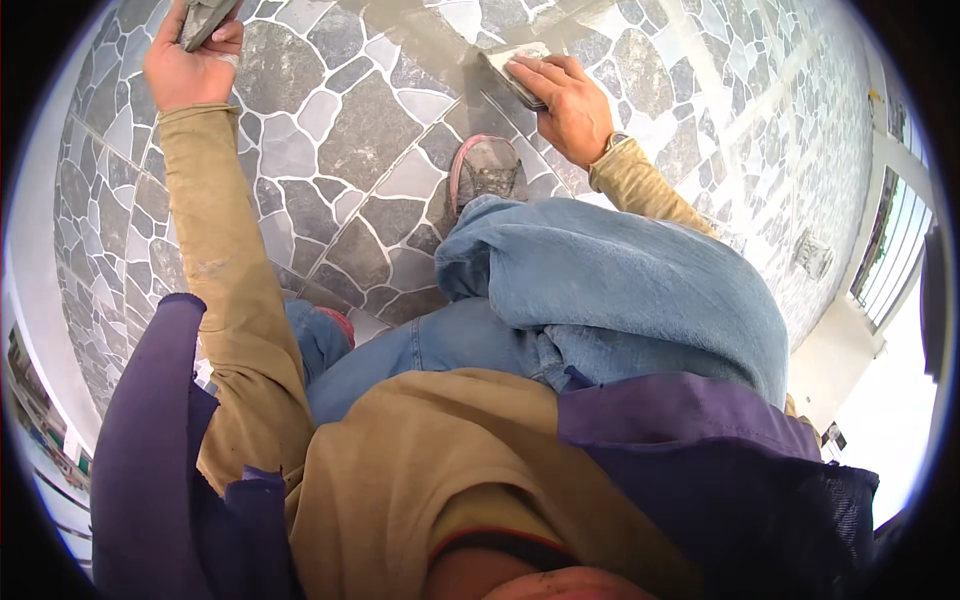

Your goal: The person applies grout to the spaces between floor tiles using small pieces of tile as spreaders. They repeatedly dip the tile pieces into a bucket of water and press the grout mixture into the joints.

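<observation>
My right hand lies over a flat, dirty-white pad with a dark edge, its fingers stretched across the top and side. The pad rests on the stone-patterned tile floor, beside a wet grey smear that runs along the tile joint. Raised at the upper left, my left hand has its fingers wrapped round a grey, paste-smeared piece. The frame's top edge cuts off part of that piece, so its kind does not show.
My dusty shoe stands on the tiles just below the pad, and my bent knee in jeans fills the middle right. A pale wall curves along the left. Far right are a barred window and a greyish patch on the floor.
</observation>
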`<control>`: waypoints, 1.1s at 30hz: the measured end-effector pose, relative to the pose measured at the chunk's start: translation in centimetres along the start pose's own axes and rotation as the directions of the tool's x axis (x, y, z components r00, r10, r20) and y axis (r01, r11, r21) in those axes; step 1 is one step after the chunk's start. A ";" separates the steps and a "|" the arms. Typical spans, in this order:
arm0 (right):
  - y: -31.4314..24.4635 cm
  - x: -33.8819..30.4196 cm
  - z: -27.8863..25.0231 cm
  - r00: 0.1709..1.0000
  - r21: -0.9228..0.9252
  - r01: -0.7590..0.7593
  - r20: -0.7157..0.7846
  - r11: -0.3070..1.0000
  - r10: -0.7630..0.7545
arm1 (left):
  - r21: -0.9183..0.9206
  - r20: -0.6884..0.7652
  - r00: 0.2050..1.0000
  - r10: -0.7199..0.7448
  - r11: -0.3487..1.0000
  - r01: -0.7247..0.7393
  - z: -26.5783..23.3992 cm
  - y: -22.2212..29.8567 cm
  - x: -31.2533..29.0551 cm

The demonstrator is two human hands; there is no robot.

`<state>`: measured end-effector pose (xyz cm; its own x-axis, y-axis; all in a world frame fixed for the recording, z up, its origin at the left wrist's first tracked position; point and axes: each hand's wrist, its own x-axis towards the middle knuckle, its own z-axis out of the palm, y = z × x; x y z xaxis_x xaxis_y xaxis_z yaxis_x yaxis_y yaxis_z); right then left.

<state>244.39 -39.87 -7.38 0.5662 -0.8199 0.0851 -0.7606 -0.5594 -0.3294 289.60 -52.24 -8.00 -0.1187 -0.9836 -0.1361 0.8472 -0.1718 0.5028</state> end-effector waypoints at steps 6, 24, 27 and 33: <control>3.6 -4.5 3.2 0.982 -0.028 0.057 0.179 0.998 -0.051 | -0.011 0.041 0.999 0.005 1.000 -0.005 1.1 0.2 -0.8; -7.9 -0.5 4.0 0.982 0.090 -0.165 0.108 0.982 0.155 | 0.204 -0.239 0.963 0.125 0.976 -0.076 5.5 -1.8 -1.7; -6.5 0.8 1.2 0.961 0.127 -0.272 0.091 0.954 0.262 | 0.224 -0.286 0.945 0.157 0.970 -0.093 5.7 -1.4 -1.6; 0.7 1.3 1.0 0.910 0.018 -0.386 -0.153 0.922 0.384 | 0.093 -0.058 0.996 0.065 0.994 -0.060 0.8 -0.1 0.0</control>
<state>244.87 -41.20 -8.43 0.1744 -0.9801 0.0951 -0.9145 -0.1970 -0.3533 289.11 -52.29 -7.32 -0.0328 -0.9878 -0.1521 0.8007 -0.1171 0.5875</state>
